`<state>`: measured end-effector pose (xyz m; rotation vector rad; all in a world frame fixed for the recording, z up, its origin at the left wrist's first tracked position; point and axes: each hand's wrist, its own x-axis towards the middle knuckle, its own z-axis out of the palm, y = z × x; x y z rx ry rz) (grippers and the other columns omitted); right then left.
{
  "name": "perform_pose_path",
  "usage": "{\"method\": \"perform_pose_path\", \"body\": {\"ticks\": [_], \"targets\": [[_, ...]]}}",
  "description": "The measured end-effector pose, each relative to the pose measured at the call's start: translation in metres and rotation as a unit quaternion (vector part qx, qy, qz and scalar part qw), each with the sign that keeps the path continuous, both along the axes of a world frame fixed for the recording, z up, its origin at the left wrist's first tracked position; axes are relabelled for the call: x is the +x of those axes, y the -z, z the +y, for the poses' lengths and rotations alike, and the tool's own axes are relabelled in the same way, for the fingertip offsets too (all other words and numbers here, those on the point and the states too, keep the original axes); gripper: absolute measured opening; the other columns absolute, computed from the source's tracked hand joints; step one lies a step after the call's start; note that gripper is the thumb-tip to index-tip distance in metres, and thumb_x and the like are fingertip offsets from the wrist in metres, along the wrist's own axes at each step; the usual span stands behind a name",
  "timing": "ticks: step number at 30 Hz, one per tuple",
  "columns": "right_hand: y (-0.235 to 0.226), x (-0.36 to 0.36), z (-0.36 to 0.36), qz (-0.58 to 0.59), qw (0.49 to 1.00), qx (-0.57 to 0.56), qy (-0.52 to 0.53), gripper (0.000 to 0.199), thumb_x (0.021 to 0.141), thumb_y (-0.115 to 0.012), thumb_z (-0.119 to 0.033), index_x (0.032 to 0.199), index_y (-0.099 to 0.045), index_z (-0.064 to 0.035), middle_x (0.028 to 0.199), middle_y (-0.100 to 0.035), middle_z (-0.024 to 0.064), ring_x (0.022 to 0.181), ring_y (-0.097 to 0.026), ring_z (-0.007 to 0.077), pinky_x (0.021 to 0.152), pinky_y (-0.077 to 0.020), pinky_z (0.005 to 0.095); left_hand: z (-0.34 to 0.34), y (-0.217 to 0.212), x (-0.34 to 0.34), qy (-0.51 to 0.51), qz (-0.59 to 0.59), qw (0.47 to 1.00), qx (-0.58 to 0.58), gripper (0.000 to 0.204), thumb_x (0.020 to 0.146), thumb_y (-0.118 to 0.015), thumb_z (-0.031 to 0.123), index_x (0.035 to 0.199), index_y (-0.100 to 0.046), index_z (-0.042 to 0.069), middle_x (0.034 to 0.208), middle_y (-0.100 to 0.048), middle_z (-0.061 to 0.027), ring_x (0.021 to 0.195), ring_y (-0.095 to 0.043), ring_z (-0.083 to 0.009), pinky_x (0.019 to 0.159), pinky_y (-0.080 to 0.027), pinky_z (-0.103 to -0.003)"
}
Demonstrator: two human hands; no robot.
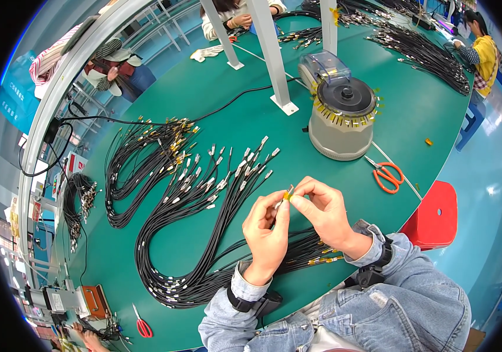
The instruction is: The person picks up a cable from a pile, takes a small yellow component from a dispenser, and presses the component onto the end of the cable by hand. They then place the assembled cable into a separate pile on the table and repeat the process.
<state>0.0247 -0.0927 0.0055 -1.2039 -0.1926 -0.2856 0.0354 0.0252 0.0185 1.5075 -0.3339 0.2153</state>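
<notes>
The left hand (267, 234) and right hand (325, 214) pinched a yellow-wrapped cable end (287, 195) between closed thumbs and fingertips, above the green surface (406, 138). Its short long axis stood steeply, the tip pointing up and slightly right, away from the body. Black cables (145, 267) curved at left; orange-handled scissors (382, 166) lay near the right hand.

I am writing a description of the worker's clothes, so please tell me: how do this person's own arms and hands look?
The left hand and the right hand are without gloves. The left sleeve and right sleeve are light blue denim. Near each cuff, a black strap carries a small black device.
</notes>
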Motion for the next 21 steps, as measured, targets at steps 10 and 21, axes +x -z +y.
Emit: {"method": "perform_pose_path", "body": {"ticks": [10,21], "targets": [[-0.002,-0.001,0.001,0.014,1.000,0.006,0.009,0.006,0.084,-0.060,-0.004,0.084,-0.059,0.0018,0.085,-0.056,0.0043,0.080,-0.050,0.0105,0.074,-0.0404,0.0245,0.012,-0.011,0.003,0.124,0.244,0.948,-0.162,0.016,0.085,-0.060,0.007,0.100,-0.057,0.003,0.073,-0.050,0.0046,0.055,-0.038,-0.0016,0.046,-0.025,-0.018],[-0.001,-0.002,0.001,0.005,1.000,0.007,-0.001,0.004,0.084,-0.059,-0.002,0.086,-0.059,0.0009,0.086,-0.055,0.0042,0.079,-0.049,0.0106,0.071,-0.0399,0.0243,0.007,-0.007,0.001,0.090,0.210,0.957,-0.178,0.017,0.084,-0.062,0.005,0.100,-0.058,0.002,0.072,-0.051,0.0040,0.053,-0.036,-0.0005,0.045,-0.024,-0.017]]}}
